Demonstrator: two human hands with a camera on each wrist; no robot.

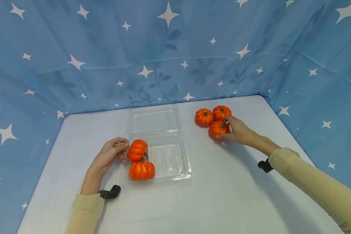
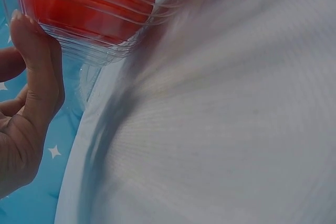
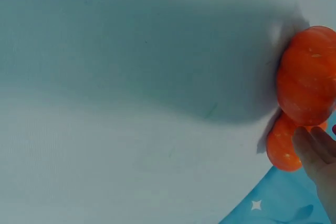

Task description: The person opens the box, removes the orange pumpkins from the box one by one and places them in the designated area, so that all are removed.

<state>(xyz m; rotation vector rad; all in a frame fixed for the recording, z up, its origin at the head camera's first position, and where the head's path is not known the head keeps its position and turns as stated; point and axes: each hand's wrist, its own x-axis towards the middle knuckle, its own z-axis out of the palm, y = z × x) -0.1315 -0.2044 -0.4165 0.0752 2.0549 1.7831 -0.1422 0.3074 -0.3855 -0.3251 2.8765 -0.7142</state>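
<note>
A clear plastic clamshell box (image 1: 171, 159) lies with its lid (image 1: 155, 120) folded back. In the left part of its base sit two small orange toy pumpkins, one pumpkin (image 1: 137, 150) behind the other pumpkin (image 1: 142, 171). My left hand (image 1: 112, 151) holds the box's left rim; in the left wrist view a fingertip (image 2: 23, 22) presses its ribbed wall. On the right, my right hand (image 1: 240, 131) grips the nearest pumpkin (image 1: 217, 130) of a cluster, thumb in front and fingers at the back. Behind it stand another pumpkin (image 1: 204, 117) and a third pumpkin (image 1: 222, 112).
A white cloth covers the table (image 1: 210, 195). Blue star-printed fabric (image 1: 105, 48) hangs behind it and along both sides. Between the box and the cluster runs a strip of bare tablecloth.
</note>
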